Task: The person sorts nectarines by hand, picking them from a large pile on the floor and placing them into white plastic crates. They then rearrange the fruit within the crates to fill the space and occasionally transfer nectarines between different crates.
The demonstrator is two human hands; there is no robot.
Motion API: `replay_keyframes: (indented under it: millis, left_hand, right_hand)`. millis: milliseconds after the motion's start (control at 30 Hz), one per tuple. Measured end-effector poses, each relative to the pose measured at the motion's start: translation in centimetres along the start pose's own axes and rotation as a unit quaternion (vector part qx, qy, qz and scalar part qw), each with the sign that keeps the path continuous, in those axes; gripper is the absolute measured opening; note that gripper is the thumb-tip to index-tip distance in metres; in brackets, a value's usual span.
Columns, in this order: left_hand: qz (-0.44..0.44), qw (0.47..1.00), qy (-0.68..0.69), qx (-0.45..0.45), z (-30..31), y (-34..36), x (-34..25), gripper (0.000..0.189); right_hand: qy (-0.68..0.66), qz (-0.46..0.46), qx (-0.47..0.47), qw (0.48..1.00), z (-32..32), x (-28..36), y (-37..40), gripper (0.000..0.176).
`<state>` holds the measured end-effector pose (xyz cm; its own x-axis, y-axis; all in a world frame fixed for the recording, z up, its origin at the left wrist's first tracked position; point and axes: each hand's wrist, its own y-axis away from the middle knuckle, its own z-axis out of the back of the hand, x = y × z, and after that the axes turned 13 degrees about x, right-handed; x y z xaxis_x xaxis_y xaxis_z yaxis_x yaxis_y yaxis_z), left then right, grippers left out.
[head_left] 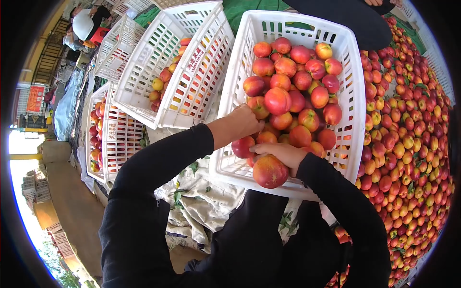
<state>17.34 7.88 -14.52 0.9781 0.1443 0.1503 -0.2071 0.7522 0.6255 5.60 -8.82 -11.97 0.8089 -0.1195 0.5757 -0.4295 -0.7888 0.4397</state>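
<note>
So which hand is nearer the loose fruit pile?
Right. Your right hand is left of the pile, over the near end of the crate; your left hand is farther left, by its left rim.

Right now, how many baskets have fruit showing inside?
3: the middle basket, the next basket to its left, and the far-left basket. Some fruit may be hidden in other baskets behind.

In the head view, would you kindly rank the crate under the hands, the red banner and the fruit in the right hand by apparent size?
1. White crate, clearly largest
2. Fruit in the right hand
3. Red banner, farther off, so its true size is unsure
</note>
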Motion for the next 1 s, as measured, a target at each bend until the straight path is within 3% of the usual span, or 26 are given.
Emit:
replay_keyframes:
  millis: [67,200,267,333,367,433,467,500,667,733,800,867,933,1000]
  left_hand:
    - [0.019,1.0,0.0,-0.017,1.1,0.5,0.1,0.014]
    - [0.066,0.997,-0.04,0.004,1.6,0.5,-0.2,0.018]
    - [0.072,0.995,-0.066,0.024,1.3,0.4,-0.3,0.023]
    - [0.069,0.996,-0.038,0.043,1.6,0.7,-0.4,0.029]
    - [0.029,0.997,0.0,0.07,1.1,-0.1,0.0,0.033]
    - [0.05,0.999,-0.015,-0.01,-1.0,0.1,-0.2,0.035]
    - [0.058,0.997,0.003,-0.046,1.0,1.9,-0.4,0.037]
    - [0.055,0.998,0.032,0.025,3.4,3.3,-0.2,0.037]
    - [0.092,0.995,0.027,-0.035,3.5,4.9,-0.2,0.033]
    - [0.105,0.993,0.019,-0.058,4.5,5.7,-0.5,0.033]
    - [0.117,0.97,0.162,-0.14,5.2,6.5,-1.2,0.034]
    - [0.099,0.964,0.225,-0.104,5.3,7.2,-2.2,0.038]
    - [0.085,0.976,0.169,0.103,4.6,6.7,-3.7,0.042]
    - [0.102,0.983,0.113,0.107,2.7,5.6,-5.1,0.044]
  right_hand:
    - [-0.116,-0.06,-0.103,0.986,0.0,0.1,-2.0,0.031]
    - [-0.245,0.05,-0.079,0.965,-0.4,-0.9,-2.8,0.022]
    - [-0.267,0.05,-0.109,0.956,-0.4,-1.1,-3.1,0.02]
    - [-0.294,0.068,-0.08,0.95,-0.3,-1.8,-3.1,0.02]
    - [-0.294,0.066,-0.097,0.948,-0.6,-2.0,-2.6,0.022]
    - [-0.288,0.084,-0.096,0.949,-0.4,-2.4,-1.3,0.027]
    - [-0.28,0.096,-0.072,0.952,-0.2,-2.8,-0.7,0.03]
    - [-0.264,0.108,-0.087,0.955,-0.9,-2.2,0.7,0.042]
    - [-0.312,0.162,-0.061,0.934,0.1,-2.3,6.5,0.041]
    - [-0.371,0.221,-0.056,0.9,0.3,-2.5,7.7,0.039]
    - [-0.358,0.228,-0.096,0.9,-0.5,-2.3,7.9,0.038]
    - [-0.379,0.24,-0.071,0.891,-0.8,-2.3,8.0,0.04]
    - [-0.374,0.227,-0.069,0.896,-1.3,-2.3,7.7,0.042]
    - [-0.366,0.214,-0.067,0.903,-1.8,-2.1,7.3,0.044]
